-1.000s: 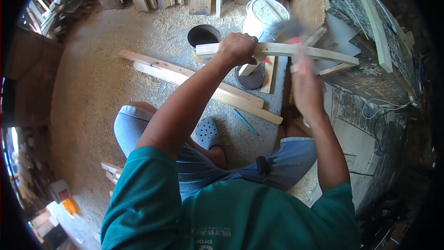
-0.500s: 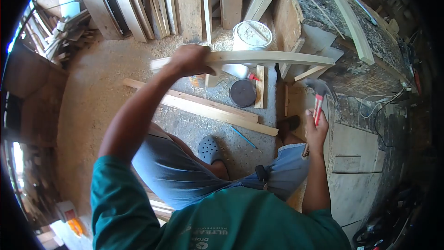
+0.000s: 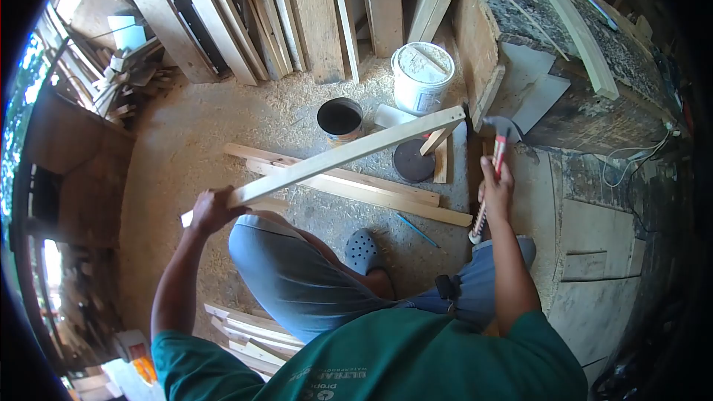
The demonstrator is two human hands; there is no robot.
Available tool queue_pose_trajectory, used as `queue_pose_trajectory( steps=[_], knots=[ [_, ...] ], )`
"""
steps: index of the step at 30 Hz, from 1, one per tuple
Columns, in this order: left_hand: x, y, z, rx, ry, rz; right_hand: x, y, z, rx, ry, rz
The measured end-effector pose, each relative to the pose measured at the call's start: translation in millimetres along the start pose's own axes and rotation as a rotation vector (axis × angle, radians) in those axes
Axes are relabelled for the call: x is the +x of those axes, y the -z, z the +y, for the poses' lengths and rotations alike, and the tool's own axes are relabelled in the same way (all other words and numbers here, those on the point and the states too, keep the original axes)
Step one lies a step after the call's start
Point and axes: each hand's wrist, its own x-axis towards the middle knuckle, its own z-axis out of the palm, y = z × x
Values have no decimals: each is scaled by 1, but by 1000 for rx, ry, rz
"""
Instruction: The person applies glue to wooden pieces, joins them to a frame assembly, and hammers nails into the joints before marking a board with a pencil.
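My left hand [image 3: 213, 210] is wrapped round the lower left end of a long pale wooden strip [image 3: 349, 150]. The strip slants up to the right above the floor, and a short wooden piece [image 3: 440, 139] juts from its far end. My right hand [image 3: 496, 191] grips a claw hammer [image 3: 500, 150] by its red and pale handle, head up, just right of the strip's far end and apart from it. Beneath the strip, two wooden battens [image 3: 386, 191] lie on the floor, with a blue pencil [image 3: 417, 230] nearer my foot.
Beyond the strip stand an open dark can [image 3: 340, 117], a white bucket [image 3: 422, 82] and a round dark lid [image 3: 413, 161]. Planks [image 3: 316, 15] lean at the back. A worn workbench [image 3: 549, 37] is on the right. More wood strips [image 3: 249, 338] lie by my left leg.
My left hand has moved down and left, swinging the strip from nearly level to a slant. The dark can has come into view. The hammer stays in my right hand.
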Motion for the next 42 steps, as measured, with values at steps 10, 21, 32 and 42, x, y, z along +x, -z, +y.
queue_pose_trajectory(
  steps=[10, 21, 32, 42],
  knots=[
    [-37, -17, -46, -20, 65, 9, 34, -126, -27, 70, 99, -178],
    [-84, -3, -81, 8, 264, -208, 30, -204, -9, 65, 44, -322],
    [-41, 45, -89, 40, 334, -487, 31, -204, -7, 66, 44, -291],
    [-51, 23, -100, 68, 351, -525, 31, -219, -6, 79, -10, -357]
  ],
)
